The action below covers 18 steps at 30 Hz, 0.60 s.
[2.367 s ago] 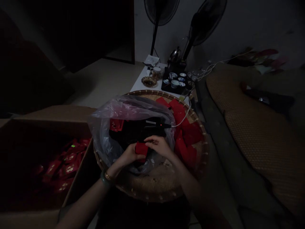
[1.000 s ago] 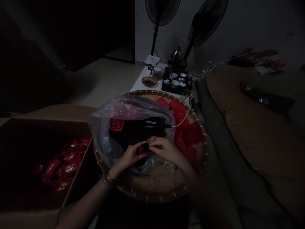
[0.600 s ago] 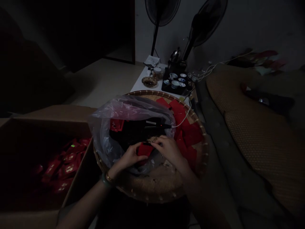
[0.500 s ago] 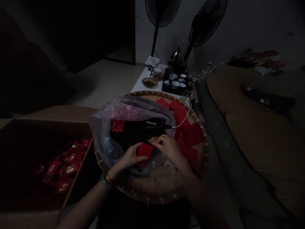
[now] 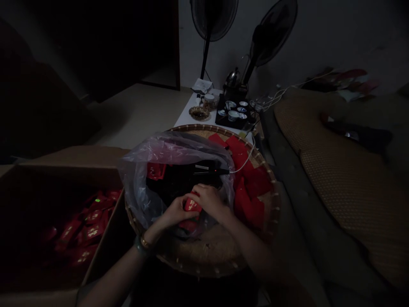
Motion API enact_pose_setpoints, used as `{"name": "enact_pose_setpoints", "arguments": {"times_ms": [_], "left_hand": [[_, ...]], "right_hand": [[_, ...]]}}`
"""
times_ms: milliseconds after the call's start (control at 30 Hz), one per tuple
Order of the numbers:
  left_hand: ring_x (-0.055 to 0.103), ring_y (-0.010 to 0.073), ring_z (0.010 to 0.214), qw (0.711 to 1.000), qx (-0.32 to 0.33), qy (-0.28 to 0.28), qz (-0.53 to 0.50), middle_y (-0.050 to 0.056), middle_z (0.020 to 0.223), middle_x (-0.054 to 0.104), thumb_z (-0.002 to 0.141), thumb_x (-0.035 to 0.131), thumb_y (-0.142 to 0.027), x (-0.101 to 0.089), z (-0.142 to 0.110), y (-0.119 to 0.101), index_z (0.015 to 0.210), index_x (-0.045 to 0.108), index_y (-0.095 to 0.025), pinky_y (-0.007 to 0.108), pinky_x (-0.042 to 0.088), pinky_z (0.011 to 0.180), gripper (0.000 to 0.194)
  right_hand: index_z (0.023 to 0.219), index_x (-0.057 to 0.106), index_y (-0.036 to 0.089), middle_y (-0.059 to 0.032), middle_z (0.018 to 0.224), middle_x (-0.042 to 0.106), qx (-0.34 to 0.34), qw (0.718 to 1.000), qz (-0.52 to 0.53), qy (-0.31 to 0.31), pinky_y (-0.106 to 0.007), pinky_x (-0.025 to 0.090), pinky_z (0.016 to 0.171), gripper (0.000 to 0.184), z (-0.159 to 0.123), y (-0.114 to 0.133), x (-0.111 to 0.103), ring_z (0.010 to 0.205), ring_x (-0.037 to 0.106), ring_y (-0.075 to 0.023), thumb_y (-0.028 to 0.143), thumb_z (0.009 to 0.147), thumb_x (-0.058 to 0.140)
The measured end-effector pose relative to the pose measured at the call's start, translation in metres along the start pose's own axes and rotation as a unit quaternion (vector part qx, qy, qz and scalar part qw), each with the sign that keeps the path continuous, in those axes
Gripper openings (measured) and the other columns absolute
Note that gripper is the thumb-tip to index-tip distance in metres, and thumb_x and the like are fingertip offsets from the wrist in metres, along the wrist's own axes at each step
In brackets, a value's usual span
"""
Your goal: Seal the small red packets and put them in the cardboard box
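Note:
My left hand [image 5: 175, 212] is closed on a small red packet [image 5: 193, 205] with gold print. The fingers of my right hand [image 5: 209, 200] are bent over the packet's upper end and touch it; their tips are partly hidden. Both hands are over an opened clear plastic bag [image 5: 137, 187] with dark contents, which lies in a round woven bamboo tray [image 5: 207, 251]. Beyond my hands, a black tong-like device [image 5: 211, 171] with two pale plates, a small red light and a white cord rests on the bag. More red packets [image 5: 156, 170] lie at the bag's left side.
Flat red pouches [image 5: 251, 179] cover the tray's right side. At left stands a cardboard box [image 5: 105, 238] with several filled red packets [image 5: 92, 217]. Behind are a white table [image 5: 185, 117], a black tea tray with cups [image 5: 220, 121] and two fans [image 5: 271, 36]. A couch [image 5: 338, 170] is at right.
My right hand has moved left from the bag's contents onto the top of the packet. The packet has turned and its gold print now shows. The view has shifted slightly.

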State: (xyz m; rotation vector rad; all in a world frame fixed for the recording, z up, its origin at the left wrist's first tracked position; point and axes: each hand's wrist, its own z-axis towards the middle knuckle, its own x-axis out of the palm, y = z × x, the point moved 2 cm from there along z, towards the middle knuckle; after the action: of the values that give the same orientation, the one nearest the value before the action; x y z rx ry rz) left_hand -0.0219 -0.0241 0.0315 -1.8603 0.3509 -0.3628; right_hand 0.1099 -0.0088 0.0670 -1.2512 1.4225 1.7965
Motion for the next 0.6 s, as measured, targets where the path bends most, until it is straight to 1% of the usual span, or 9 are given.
{"name": "enact_pose_setpoints", "arguments": {"times_ms": [167, 267, 300, 367, 400, 433, 500, 533, 600], "left_hand": [[0.059, 0.0116, 0.058, 0.987, -0.096, 0.011, -0.130, 0.001, 0.065, 0.067, 0.047, 0.082, -0.025, 0.007, 0.006, 0.003, 0.074, 0.065, -0.012, 0.023, 0.047, 0.060, 0.034], [0.061, 0.0127, 0.053, 0.977, -0.130, -0.012, -0.169, 0.002, 0.059, 0.066, 0.044, 0.084, -0.025, 0.011, 0.011, 0.007, 0.068, 0.064, -0.011, 0.023, 0.047, 0.056, 0.035], [0.062, 0.0134, 0.053, 0.974, -0.133, -0.026, -0.182, 0.001, 0.058, 0.066, 0.043, 0.085, -0.025, 0.011, 0.013, 0.009, 0.068, 0.064, -0.011, 0.023, 0.047, 0.055, 0.036], [0.063, 0.0147, 0.053, 0.969, -0.133, -0.056, -0.203, 0.001, 0.059, 0.066, 0.041, 0.086, -0.024, 0.011, 0.017, 0.011, 0.070, 0.064, -0.011, 0.024, 0.048, 0.055, 0.039], [0.064, 0.0150, 0.053, 0.967, -0.132, -0.069, -0.207, 0.001, 0.060, 0.066, 0.040, 0.086, -0.024, 0.010, 0.018, 0.012, 0.071, 0.064, -0.011, 0.024, 0.049, 0.056, 0.040], [0.064, 0.0151, 0.054, 0.966, -0.130, -0.078, -0.209, 0.002, 0.061, 0.067, 0.039, 0.086, -0.024, 0.008, 0.019, 0.013, 0.071, 0.064, -0.011, 0.025, 0.049, 0.056, 0.041], [0.064, 0.0152, 0.055, 0.965, -0.126, -0.090, -0.210, 0.003, 0.065, 0.068, 0.039, 0.086, -0.024, 0.006, 0.021, 0.013, 0.073, 0.065, -0.010, 0.025, 0.050, 0.057, 0.042], [0.064, 0.0153, 0.055, 0.965, -0.125, -0.094, -0.211, 0.004, 0.067, 0.069, 0.039, 0.086, -0.025, 0.004, 0.021, 0.014, 0.074, 0.066, -0.010, 0.025, 0.050, 0.057, 0.043], [0.065, 0.0156, 0.057, 0.964, -0.125, -0.104, -0.211, 0.005, 0.069, 0.070, 0.039, 0.086, -0.025, 0.002, 0.022, 0.014, 0.076, 0.066, -0.010, 0.025, 0.050, 0.058, 0.044]], "right_hand": [[0.075, 0.065, 0.019, 0.0002, 0.075, 0.065, -0.041, 0.998, 0.051, -0.002, -0.020, 0.037, 0.061, 0.025, 0.014, -0.008, 0.012, 0.068, 0.058, -0.0101, 0.040, 0.084, 0.056], [0.074, 0.065, 0.019, 0.0001, 0.074, 0.065, -0.028, 0.998, 0.051, -0.020, -0.021, 0.038, 0.063, 0.028, 0.023, -0.017, 0.008, 0.069, 0.058, -0.0111, 0.041, 0.086, 0.052], [0.078, 0.065, 0.019, -0.0007, 0.077, 0.066, -0.022, 0.998, 0.039, -0.041, -0.022, 0.039, 0.066, 0.028, 0.027, -0.022, 0.005, 0.073, 0.058, -0.0122, 0.041, 0.087, 0.050], [0.093, 0.064, 0.020, -0.0042, 0.090, 0.066, -0.013, 0.996, -0.012, -0.093, -0.026, 0.040, 0.077, 0.027, 0.034, -0.036, -0.003, 0.087, 0.057, -0.0164, 0.040, 0.088, 0.047], [0.106, 0.061, 0.019, -0.0070, 0.100, 0.064, -0.011, 0.992, -0.051, -0.111, -0.029, 0.039, 0.082, 0.030, 0.038, -0.044, -0.006, 0.097, 0.053, -0.0197, 0.040, 0.086, 0.051], [0.117, 0.055, 0.019, -0.0100, 0.109, 0.061, -0.010, 0.989, -0.095, -0.113, -0.033, 0.038, 0.086, 0.040, 0.041, -0.052, -0.009, 0.104, 0.050, -0.0233, 0.040, 0.083, 0.056], [0.127, 0.046, 0.017, -0.0137, 0.117, 0.057, 0.000, 0.983, -0.161, -0.084, -0.038, 0.038, 0.088, 0.057, 0.049, -0.069, -0.009, 0.109, 0.046, -0.0272, 0.036, 0.077, 0.064], [0.128, 0.045, 0.016, -0.0142, 0.116, 0.057, 0.001, 0.982, -0.180, -0.061, -0.039, 0.038, 0.088, 0.060, 0.052, -0.076, -0.008, 0.109, 0.047, -0.0277, 0.034, 0.075, 0.067], [0.126, 0.048, 0.016, -0.0133, 0.113, 0.059, 0.003, 0.981, -0.191, -0.021, -0.038, 0.038, 0.088, 0.058, 0.058, -0.087, -0.006, 0.107, 0.050, -0.0271, 0.031, 0.074, 0.069]]}}
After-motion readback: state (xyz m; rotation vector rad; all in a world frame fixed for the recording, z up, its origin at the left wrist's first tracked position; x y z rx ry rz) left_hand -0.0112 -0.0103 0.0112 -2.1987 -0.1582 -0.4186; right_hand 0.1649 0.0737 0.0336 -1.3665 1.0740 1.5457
